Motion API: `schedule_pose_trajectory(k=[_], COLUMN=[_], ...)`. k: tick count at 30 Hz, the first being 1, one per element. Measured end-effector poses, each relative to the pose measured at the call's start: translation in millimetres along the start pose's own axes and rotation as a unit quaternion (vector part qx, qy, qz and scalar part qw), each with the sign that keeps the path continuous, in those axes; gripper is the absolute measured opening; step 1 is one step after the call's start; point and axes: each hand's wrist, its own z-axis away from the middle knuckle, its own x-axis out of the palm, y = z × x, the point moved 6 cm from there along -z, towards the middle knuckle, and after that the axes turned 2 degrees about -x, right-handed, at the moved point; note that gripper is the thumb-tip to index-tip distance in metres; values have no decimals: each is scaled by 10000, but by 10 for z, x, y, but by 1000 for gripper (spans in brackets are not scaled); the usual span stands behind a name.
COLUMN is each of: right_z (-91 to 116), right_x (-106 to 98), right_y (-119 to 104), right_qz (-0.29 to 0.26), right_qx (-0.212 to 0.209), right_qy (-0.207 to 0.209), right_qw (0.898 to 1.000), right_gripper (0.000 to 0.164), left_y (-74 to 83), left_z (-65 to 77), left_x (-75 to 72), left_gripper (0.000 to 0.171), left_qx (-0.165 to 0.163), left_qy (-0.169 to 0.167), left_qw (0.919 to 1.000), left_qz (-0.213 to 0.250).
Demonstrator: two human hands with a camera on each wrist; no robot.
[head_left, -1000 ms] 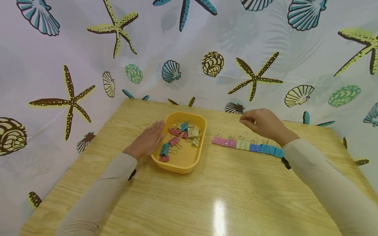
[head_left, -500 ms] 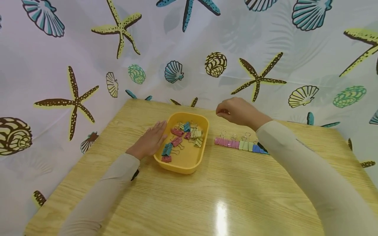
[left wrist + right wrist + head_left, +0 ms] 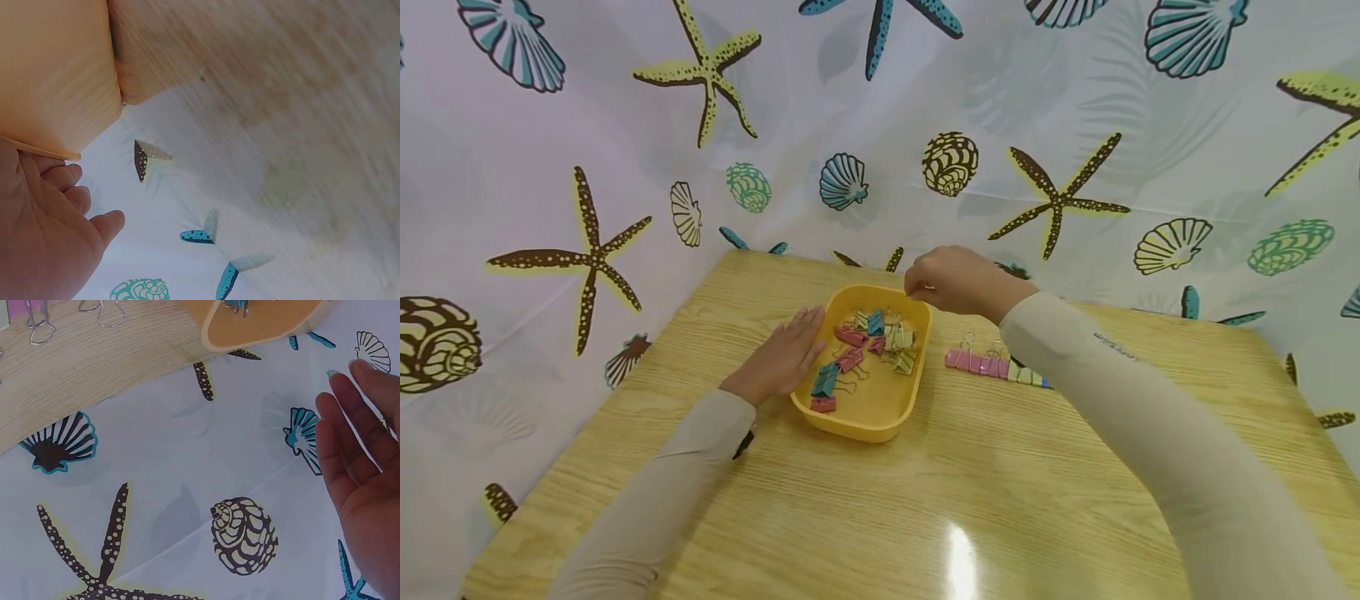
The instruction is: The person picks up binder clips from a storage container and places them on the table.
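A yellow plastic tray (image 3: 872,410) holds loose binder clips: pink (image 3: 850,359), teal (image 3: 824,380) and pale yellow (image 3: 904,362). My left hand (image 3: 778,358) lies along the tray's left side with fingers straight, touching the rim; the left wrist view shows the fingertips (image 3: 74,172) right at the edge of the tray (image 3: 56,81). Above the tray's far right corner hovers my right hand (image 3: 958,281). Seen from its wrist, the right hand (image 3: 365,456) has loosely bent, slightly spread fingers with nothing between them.
Right of the tray, binder clips stand in a row on the wooden table (image 3: 820,508), with pink ones (image 3: 964,361) and a pale yellow one (image 3: 1024,373) showing. My right sleeve (image 3: 1112,400) hides the rest of the row. A seashell-patterned cloth (image 3: 895,100) hangs behind the table.
My right hand has moved left from above the clip row to the tray's far right corner, its sleeve now covering more of the row. My left hand stays at the tray.
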Motion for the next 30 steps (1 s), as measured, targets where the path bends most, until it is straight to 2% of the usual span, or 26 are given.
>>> schedule_pose_trajectory(k=[11,18,30], right_z=[-221,-322,-298], right_x=[215,458,783], right_y=[-235,-301,-307], right_qz=[601,914,671], right_qx=[-32,-94,453], right_qy=[-927,-1187,-2071], right_qw=[9939,9887,9750], right_gripper=[12,19,24], left_y=[-19,-22,-9], left_z=[-6,-8,-10], left_x=[20,9,2], left_gripper=[59,59,59], left_qx=[-49,-61,-28], left_qy=[-97,-66,-1], left_qw=[9999,10000,10000], left_qz=[-42,-33,-11])
